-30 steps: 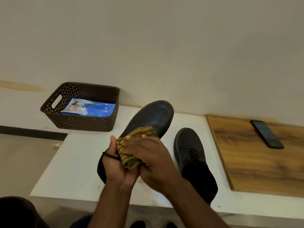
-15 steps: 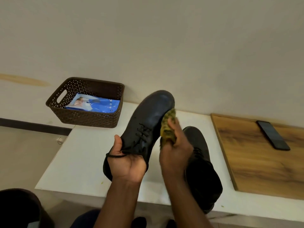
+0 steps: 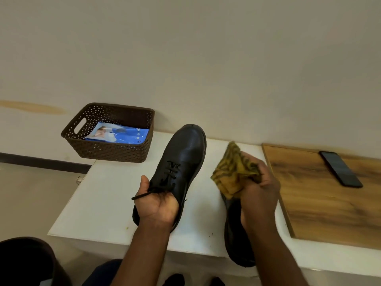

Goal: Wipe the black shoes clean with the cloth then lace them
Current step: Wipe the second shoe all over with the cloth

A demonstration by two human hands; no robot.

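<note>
My left hand (image 3: 157, 200) grips a black lace-up shoe (image 3: 181, 157) at its opening, holding it tilted with the toe pointing away over the white table (image 3: 107, 195). A loose lace end sticks out past my thumb. My right hand (image 3: 258, 191) holds a crumpled yellow-and-black striped cloth (image 3: 235, 172) off to the right, apart from that shoe. The second black shoe (image 3: 235, 240) lies on the table under my right hand and forearm, mostly hidden.
A brown perforated basket (image 3: 111, 150) with a blue packet (image 3: 119, 135) inside stands at the table's back left corner. A wooden board (image 3: 321, 203) lies on the right with a black phone (image 3: 340, 169) on it. A wall runs close behind.
The right hand has pulled the cloth off the held shoe's toe and moved it right, away from the shoe. The left hand keeps holding the shoe, which is slightly lower.
</note>
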